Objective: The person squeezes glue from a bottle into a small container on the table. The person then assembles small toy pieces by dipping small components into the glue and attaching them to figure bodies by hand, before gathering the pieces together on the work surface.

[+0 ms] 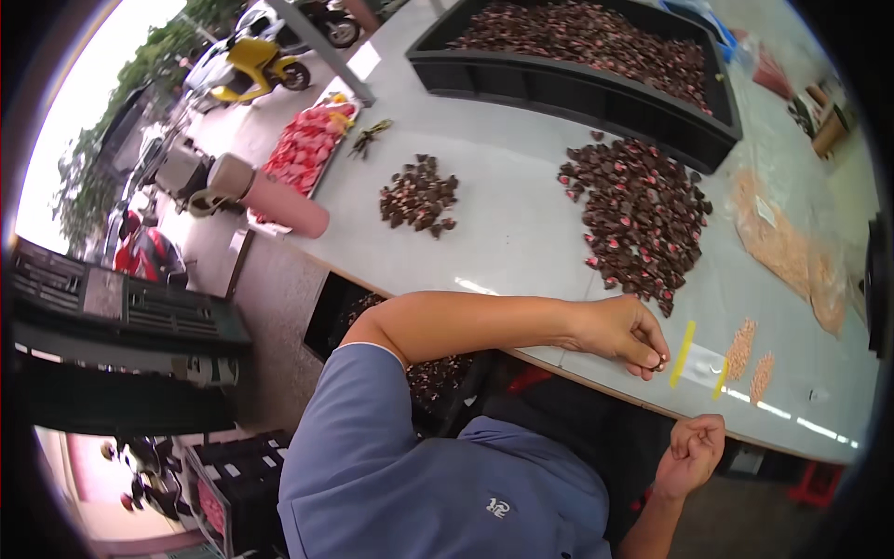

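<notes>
My left hand reaches across the table's near edge, with thumb and fingers pinched around a small dark piece. Just right of it, two yellow tape strips run across the pale tabletop. Beyond these lie two small heaps of tiny beige pieces. My right hand hangs just off the table edge, fingers curled closed; whether it holds anything is hidden. Ahead of my left hand spreads a large pile of small dark brown pieces, some with pink faces. A smaller dark pile sits farther left.
A deep black tray full of dark pieces stands at the back. A clear bag of beige pieces lies far right. At left are a pink bottle and a tray of red-pink items. Black crates stand below left.
</notes>
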The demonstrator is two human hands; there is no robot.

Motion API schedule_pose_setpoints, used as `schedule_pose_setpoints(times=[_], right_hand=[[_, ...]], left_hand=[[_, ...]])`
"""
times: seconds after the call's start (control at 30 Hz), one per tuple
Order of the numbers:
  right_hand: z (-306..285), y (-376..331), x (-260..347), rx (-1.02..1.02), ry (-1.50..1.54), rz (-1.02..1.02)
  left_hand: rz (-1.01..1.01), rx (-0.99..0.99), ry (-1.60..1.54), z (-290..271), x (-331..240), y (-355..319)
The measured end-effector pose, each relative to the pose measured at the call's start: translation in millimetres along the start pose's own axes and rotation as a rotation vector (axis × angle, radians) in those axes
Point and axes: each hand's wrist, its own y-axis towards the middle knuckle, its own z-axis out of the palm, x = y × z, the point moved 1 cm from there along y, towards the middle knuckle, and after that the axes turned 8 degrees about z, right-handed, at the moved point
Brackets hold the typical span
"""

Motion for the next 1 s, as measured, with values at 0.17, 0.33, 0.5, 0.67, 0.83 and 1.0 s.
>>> schedule_pose_setpoints(times=[0.17,0.33,0.5,0.67,0.83,1.0], right_hand=[[17,9,5,-0.209,-0.290,-0.035],[4,4,2,-0.169,-0.401,-0.019],[5,6,5,-0.154,-0.430,0.001],[-2,3,10,-0.174,-0.436,-0.028],[1,6,10,-0.149,-0.435,0.001],[17,5,3,-0.112,-0.422,0.028]], left_hand=[[0.369,-0.422,0.956,-27,-39,-62],[0.514,-0.903,2.121,-98,-49,-130],[0.285,-1.015,2.333,-133,-43,-170],[0.312,-1.182,2.122,-120,-55,-182],[0.216,-1.267,1.883,-173,-100,-215],[0.128,-1.035,1.160,-240,-126,-236]])
